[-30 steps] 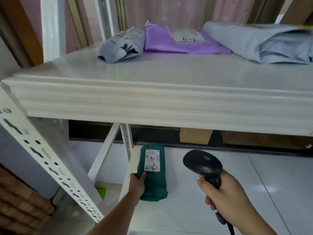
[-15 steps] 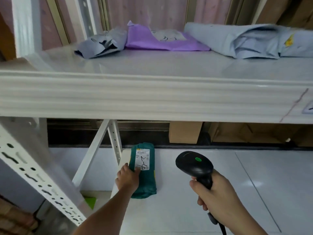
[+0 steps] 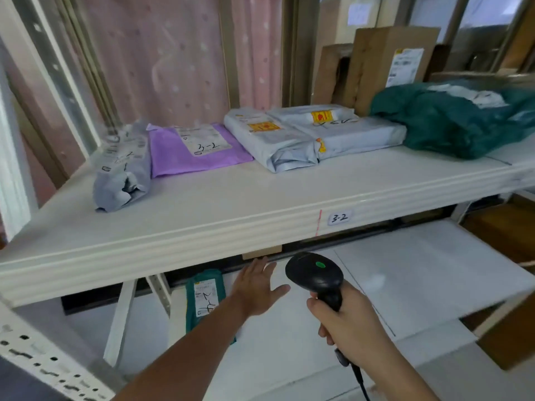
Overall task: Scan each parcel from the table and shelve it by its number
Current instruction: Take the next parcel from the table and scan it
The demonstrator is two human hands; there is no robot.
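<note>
Released: your left hand [image 3: 256,287] is off the green parcel [image 3: 204,299], fingers spread, holding nothing. Parcel marked 2-4: flat on the lower shelf [image 3: 419,273], shelving judged done. Right hand [image 3: 347,322]: clamped round the barcode scanner [image 3: 317,276]. Overhead: upper shelf lip [image 3: 202,244] close above; open room rightward.

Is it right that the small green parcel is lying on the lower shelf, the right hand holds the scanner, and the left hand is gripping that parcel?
Not quite. In the head view the left hand is open beside the small green parcel, not gripping it. The parcel does lie on the lower shelf, and the right hand holds the scanner.
</note>
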